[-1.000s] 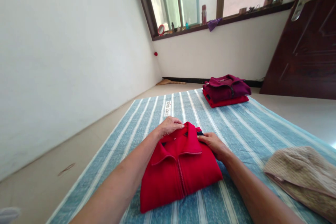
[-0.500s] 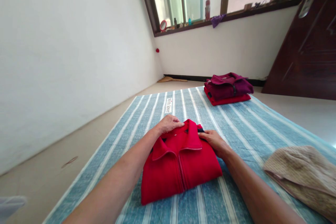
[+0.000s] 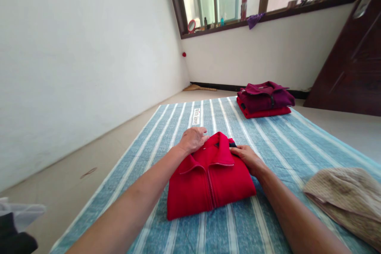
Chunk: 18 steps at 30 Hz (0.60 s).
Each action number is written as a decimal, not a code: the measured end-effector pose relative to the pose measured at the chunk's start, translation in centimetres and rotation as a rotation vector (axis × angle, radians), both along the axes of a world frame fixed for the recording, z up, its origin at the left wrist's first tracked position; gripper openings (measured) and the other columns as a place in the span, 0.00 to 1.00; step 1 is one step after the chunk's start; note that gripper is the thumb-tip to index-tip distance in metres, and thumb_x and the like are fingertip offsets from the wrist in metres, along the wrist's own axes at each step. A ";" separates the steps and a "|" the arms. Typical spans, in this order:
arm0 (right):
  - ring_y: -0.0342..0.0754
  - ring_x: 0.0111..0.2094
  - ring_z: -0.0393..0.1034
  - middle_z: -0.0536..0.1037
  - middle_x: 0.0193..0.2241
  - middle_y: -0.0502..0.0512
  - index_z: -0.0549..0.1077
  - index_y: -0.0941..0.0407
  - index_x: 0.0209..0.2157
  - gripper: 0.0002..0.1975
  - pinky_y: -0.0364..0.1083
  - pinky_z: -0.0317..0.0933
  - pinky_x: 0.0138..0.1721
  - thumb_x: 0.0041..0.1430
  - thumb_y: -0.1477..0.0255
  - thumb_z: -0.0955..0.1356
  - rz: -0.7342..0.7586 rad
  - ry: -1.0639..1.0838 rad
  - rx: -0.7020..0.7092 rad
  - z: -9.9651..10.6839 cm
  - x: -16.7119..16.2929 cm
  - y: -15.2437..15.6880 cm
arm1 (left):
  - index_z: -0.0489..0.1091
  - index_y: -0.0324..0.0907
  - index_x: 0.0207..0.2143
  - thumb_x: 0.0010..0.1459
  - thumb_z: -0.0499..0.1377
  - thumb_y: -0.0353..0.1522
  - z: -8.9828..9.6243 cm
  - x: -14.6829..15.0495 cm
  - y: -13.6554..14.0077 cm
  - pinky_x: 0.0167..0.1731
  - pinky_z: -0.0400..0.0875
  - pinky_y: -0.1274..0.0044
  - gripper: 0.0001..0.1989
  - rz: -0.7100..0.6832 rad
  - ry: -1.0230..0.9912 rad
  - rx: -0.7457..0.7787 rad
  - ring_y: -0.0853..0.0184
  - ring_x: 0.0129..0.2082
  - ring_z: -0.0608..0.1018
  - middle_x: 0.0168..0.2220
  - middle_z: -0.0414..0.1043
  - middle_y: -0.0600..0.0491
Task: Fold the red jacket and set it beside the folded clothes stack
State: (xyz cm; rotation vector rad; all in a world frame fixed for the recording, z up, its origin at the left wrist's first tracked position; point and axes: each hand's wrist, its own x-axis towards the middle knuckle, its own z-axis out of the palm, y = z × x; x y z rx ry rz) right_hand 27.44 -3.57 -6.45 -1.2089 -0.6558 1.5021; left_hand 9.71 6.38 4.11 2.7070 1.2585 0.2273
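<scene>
The left hand [image 3: 193,139] is arching loosely at the collar's left edge, thumb and forefinger parted, seemingly touching without clamping. The right hand [image 3: 249,158] is resting on the opposite shoulder, by a dark patch; its fingers are partly hiding, so from here I cannot tell whether they are pinching. Between them, the folded bright-red zip-collared cloth jacket [image 3: 228,184] is lying on a blue-and-white striped fabric cover [image 3: 139,206]. Uneven tugging could be skewing its collar or loosening the folds, I'd judge. A beige textured cloth [image 3: 342,186] is lying rightward; farther off, a folded purple garment [image 3: 257,101] is sitting on a red one [image 3: 268,113].
</scene>
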 end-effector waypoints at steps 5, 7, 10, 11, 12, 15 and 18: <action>0.44 0.18 0.69 0.77 0.20 0.54 0.72 0.59 0.28 0.06 0.41 0.61 0.19 0.51 0.70 0.69 -0.001 0.008 -0.013 -0.1 0.1 -0.1 | 0.70 0.42 0.29 0.58 0.54 0.32 1.4 -1.9 -4.1 0.36 0.65 0.77 0.07 -0.182 0.036 0.064 0.67 0.33 0.73 0.29 0.71 0.54; 0.45 0.19 0.69 0.77 0.20 0.54 0.72 0.59 0.29 0.06 0.41 0.62 0.20 0.51 0.71 0.69 -0.007 0.007 -0.021 -0.2 0.1 -0.1 | 0.70 0.42 0.31 0.58 0.54 0.32 1.6 -3.2 -6.0 0.37 0.66 0.76 0.06 -0.292 -0.009 0.108 0.66 0.34 0.73 0.31 0.72 0.53; 0.46 0.19 0.70 0.77 0.20 0.54 0.73 0.59 0.29 0.05 0.42 0.62 0.20 0.51 0.71 0.69 -0.015 0.000 -0.033 -0.1 0.1 -0.2 | 0.70 0.40 0.34 0.59 0.54 0.30 1.4 -4.9 -8.9 0.38 0.68 0.74 0.05 -0.362 -0.119 0.209 0.65 0.35 0.73 0.31 0.73 0.51; 0.46 0.19 0.70 0.77 0.20 0.54 0.72 0.59 0.29 0.05 0.42 0.63 0.20 0.51 0.71 0.69 -0.016 -0.003 -0.036 0.0 0.1 -0.2 | 0.70 0.40 0.34 0.59 0.53 0.29 1.1 -5.4 -9.9 0.37 0.68 0.74 0.06 -0.356 -0.154 0.240 0.65 0.34 0.73 0.31 0.72 0.51; 0.45 0.18 0.69 0.76 0.19 0.54 0.72 0.59 0.28 0.05 0.42 0.62 0.20 0.51 0.71 0.69 -0.017 -0.007 -0.038 0.0 0.1 -0.3 | 0.70 0.40 0.34 0.60 0.53 0.29 0.8 -5.8 -10.9 0.35 0.68 0.74 0.06 -0.340 -0.185 0.267 0.65 0.32 0.73 0.30 0.72 0.51; 0.44 0.17 0.68 0.76 0.18 0.53 0.72 0.59 0.26 0.04 0.41 0.61 0.19 0.51 0.72 0.68 -0.029 -0.027 -0.049 0.3 0.1 -0.4 | 0.69 0.40 0.34 0.61 0.51 0.27 -0.6 -6.6 -13.5 0.31 0.68 0.74 0.08 -0.254 -0.262 0.322 0.67 0.28 0.72 0.27 0.70 0.52; 0.44 0.16 0.67 0.75 0.17 0.53 0.71 0.59 0.25 0.05 0.41 0.60 0.17 0.52 0.73 0.68 -0.041 -0.050 -0.061 0.7 0.1 -0.7 | 0.69 0.39 0.33 0.60 0.51 0.26 -2.3 -7.0 -15.7 0.27 0.67 0.75 0.08 -0.134 -0.327 0.338 0.67 0.26 0.71 0.25 0.69 0.53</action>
